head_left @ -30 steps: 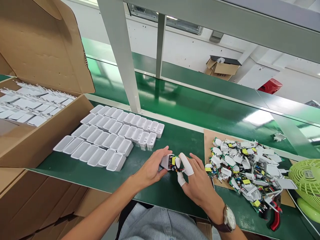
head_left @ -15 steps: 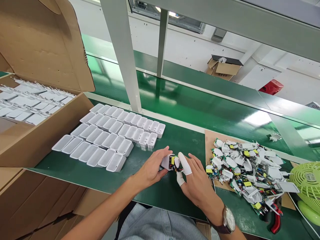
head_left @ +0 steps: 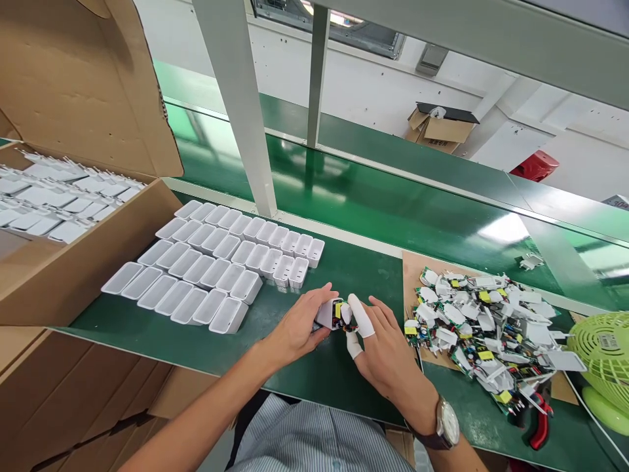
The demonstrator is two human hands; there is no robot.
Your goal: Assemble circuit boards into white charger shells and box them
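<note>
My left hand (head_left: pixel 303 322) is closed around a white plastic case (head_left: pixel 325 315) above the front of the green bench. At the case's open end, a circuit board (head_left: pixel 337 313) with a yellow-wrapped part shows, partly inside it. My right hand (head_left: pixel 381 341), with white finger cots on the thumb and forefinger, pinches the outer end of this board. How deep the board sits is hidden by my fingers. Left of my hands stand rows of open white cases (head_left: pixel 200 270). Over to the right lies a heap of circuit boards (head_left: pixel 484 328) with white parts.
An open cardboard box (head_left: pixel 88 278) holding layered white pieces stands at the left. A green fan (head_left: pixel 602 357) and a red-handled tool (head_left: pixel 542 423) are at the right. A grey post (head_left: pixel 240 111) rises behind the cases. Brown cardboard (head_left: pixel 411 278) lies under the heap.
Both hands keep hold of the case and board in nearly the same place. The whole view has shifted slightly; nothing has been let go.
</note>
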